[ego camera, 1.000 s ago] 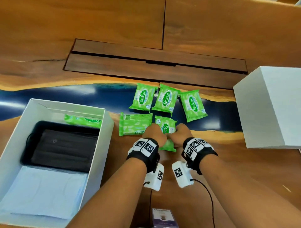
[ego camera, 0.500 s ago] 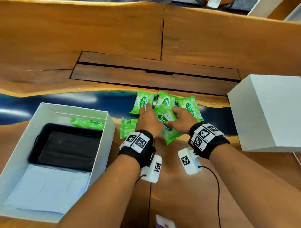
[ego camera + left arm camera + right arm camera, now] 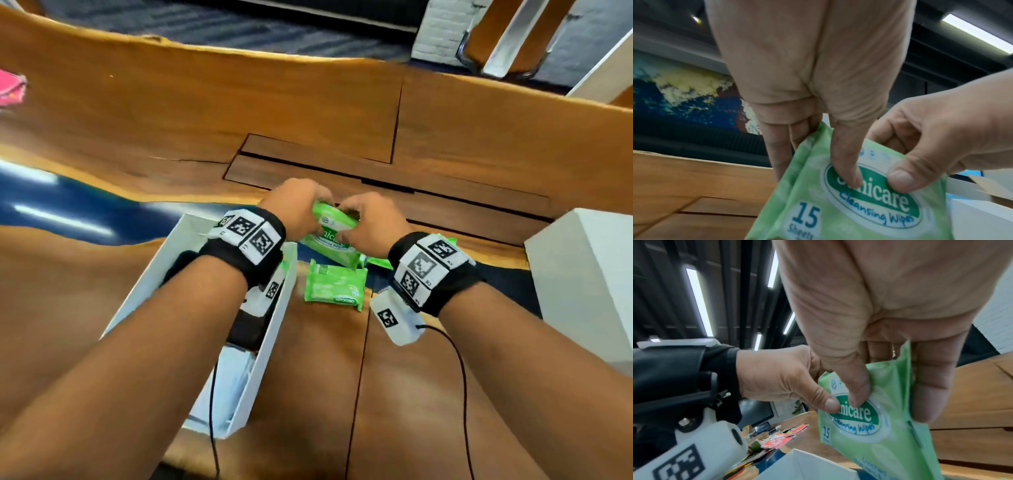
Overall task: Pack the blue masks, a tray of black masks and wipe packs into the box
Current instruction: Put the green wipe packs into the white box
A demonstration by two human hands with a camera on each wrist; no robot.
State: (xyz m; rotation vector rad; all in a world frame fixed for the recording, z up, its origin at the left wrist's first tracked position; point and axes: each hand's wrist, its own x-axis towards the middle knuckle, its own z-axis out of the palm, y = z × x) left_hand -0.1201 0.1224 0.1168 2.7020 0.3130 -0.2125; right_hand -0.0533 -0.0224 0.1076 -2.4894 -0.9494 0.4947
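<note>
Two hands are seen in the head view lifting a green wipe pack (image 3: pixel 330 236) off the wooden table (image 3: pixel 171 113); the left hand (image 3: pixel 296 209) and right hand (image 3: pixel 371 222) are both closed round it, where half a second ago it was being gathered flat among the others. The pack is now held above the right wall of the white box (image 3: pixel 274 329), so a drop inside appears close. One more wipe pack (image 3: pixel 334 284) is left lying just beside the box, and a white block (image 3: pixel 582 281) stands at the right. The box's contents are largely hidden by the left forearm; only dark and pale blue slivers can be made out.

From the left wrist, the pack (image 3: pixel 849 203) is shown pinched between thumb and fingers (image 3: pixel 777 154), the right hand's thumb pressed alongside.

From the right wrist, the same pack (image 3: pixel 869 426) is held at its top, a box corner (image 3: pixel 797 467) cut off below.
</note>
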